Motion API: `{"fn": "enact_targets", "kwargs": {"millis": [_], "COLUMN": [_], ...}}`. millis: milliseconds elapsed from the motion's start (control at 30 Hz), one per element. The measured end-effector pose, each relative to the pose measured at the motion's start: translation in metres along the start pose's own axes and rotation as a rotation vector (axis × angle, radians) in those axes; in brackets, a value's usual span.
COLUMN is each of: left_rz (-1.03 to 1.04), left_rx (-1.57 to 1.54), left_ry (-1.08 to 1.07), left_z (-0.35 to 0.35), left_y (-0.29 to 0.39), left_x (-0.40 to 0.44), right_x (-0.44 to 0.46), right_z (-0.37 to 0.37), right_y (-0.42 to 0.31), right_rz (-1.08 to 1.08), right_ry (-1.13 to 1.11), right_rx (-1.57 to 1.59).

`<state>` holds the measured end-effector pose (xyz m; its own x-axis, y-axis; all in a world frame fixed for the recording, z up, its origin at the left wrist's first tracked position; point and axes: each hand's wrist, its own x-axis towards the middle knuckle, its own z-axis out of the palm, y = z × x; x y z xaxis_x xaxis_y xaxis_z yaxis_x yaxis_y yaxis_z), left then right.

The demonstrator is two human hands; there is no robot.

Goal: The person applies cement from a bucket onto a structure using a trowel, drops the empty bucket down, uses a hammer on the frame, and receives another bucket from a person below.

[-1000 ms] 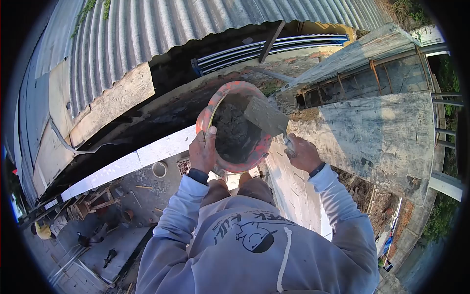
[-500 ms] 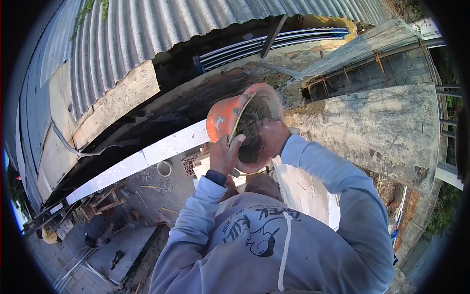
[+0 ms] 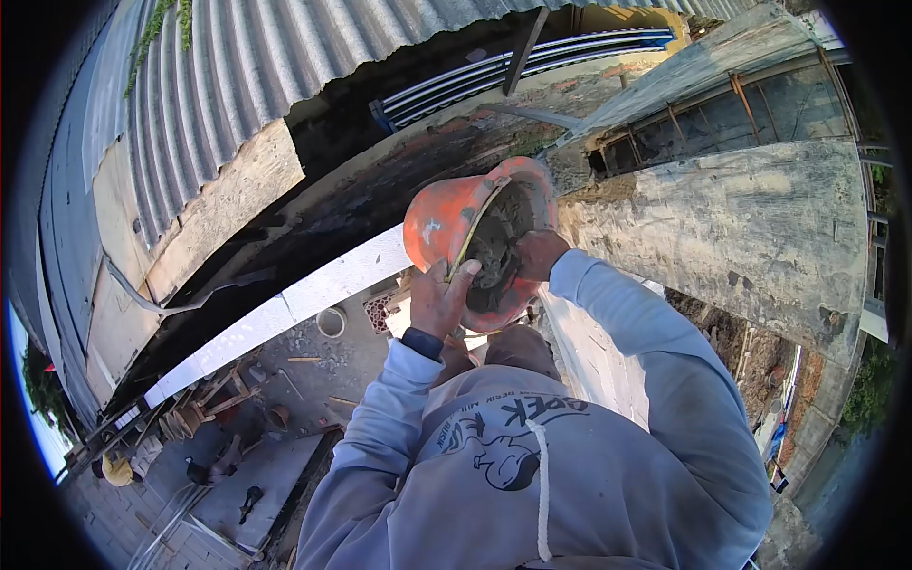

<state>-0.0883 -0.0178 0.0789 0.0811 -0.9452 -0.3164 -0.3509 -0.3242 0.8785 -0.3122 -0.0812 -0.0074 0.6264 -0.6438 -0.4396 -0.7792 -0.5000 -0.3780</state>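
Observation:
An orange bucket (image 3: 439, 223), smeared with grey, is tilted so that its mouth faces right and toward me. Wet grey mortar (image 3: 499, 233) lies inside it. My left hand (image 3: 440, 299) grips the near left rim, thumb over the edge and fingers along the outer wall. At the right side of the mouth, my right hand (image 3: 541, 255) is closed with its fingers inside the bucket against the mortar. Whatever it holds is hidden by the hand and the mortar.
Corrugated roofing (image 3: 256, 85) hangs over the upper left. Formwork boards (image 3: 731, 228) with rusty bars rise at right. A white wall top (image 3: 285, 318) runs below the bucket. On the ground far below are a pail (image 3: 332, 322) and a large board (image 3: 261, 484).
My right hand has shifted slightly right and up, toward the bucket's rim, uncovering more mortar. My left hand keeps its grip on the rim. The view has turned a little.

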Motion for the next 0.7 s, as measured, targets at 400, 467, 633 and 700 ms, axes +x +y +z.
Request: {"fn": "enact_targets", "kwargs": {"millis": [400, 467, 633, 700], "left_rz": [-0.045, -0.083, -0.044, -0.017], "left_rx": [0.091, 0.067, 0.159, 0.119], "left_ry": [-0.031, -0.012, -0.011, 0.013], "left_z": [-0.035, -0.032, -0.024, -0.032], "left_y": [-0.01, -0.011, -0.005, -0.004], "left_x": [0.019, 0.021, 0.013, 0.016], "right_x": [0.009, 0.008, 0.01, 0.002], "right_z": [-0.008, -0.006, 0.009, 0.021], "right_y": [-0.031, -0.03, -0.042, -0.044], "right_rz": [0.101, 0.088, 0.212, 0.206], "right_ry": [-0.076, -0.159, -0.108, -0.109], "right_rx": [0.042, 0.023, 0.162, 0.201]}}
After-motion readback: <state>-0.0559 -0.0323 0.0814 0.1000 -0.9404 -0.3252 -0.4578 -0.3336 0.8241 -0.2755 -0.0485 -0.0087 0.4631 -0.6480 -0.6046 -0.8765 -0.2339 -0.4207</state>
